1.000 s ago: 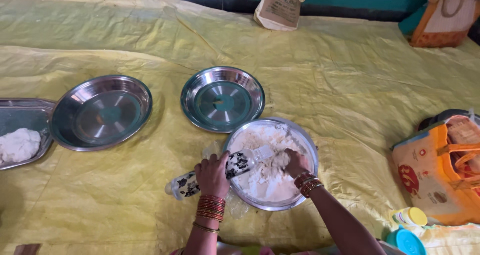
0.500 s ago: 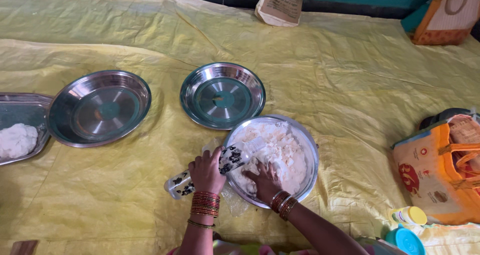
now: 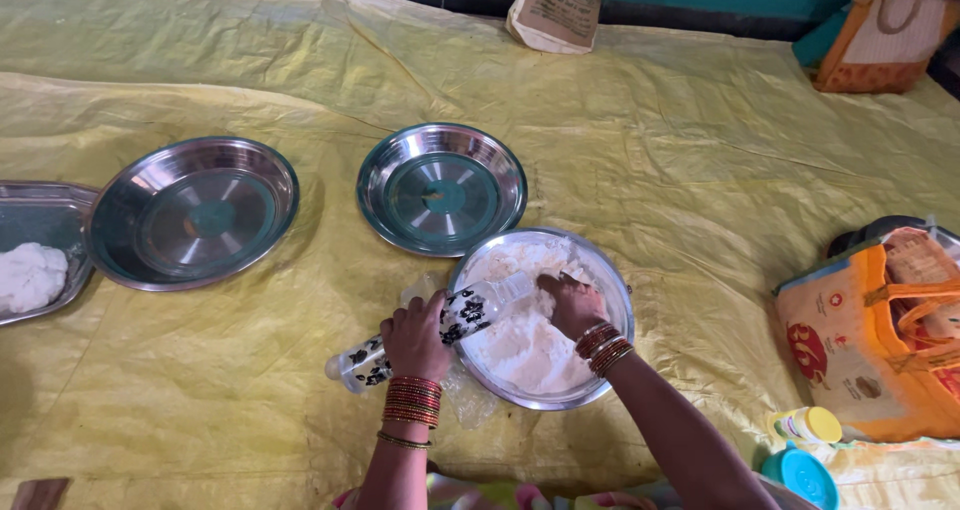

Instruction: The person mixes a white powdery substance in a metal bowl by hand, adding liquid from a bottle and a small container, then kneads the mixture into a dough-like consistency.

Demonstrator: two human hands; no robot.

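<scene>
A steel plate (image 3: 612, 288) full of white flour (image 3: 520, 350) lies on the yellow sheet in front of me. My right hand (image 3: 572, 302) is down in the flour, fingers curled into it. My left hand (image 3: 415, 336) grips a clear patterned bottle (image 3: 470, 310), tipped so its mouth rests over the plate's left rim. Red bangles ring both wrists.
Two bare steel plates (image 3: 441, 188) (image 3: 192, 213) lie beyond. A steel tray (image 3: 40, 225) at the far left holds a white dough lump (image 3: 28, 275). An orange bag (image 3: 880, 330), a yellow-capped jar (image 3: 808, 425) and a blue lid (image 3: 800, 473) sit at the right. Two bags (image 3: 558, 5) (image 3: 880, 35) stand at the back.
My right hand swept from the plate's right side to its near left, then back up to the middle of the flour. The left hand kept the bottle tipped at the rim.
</scene>
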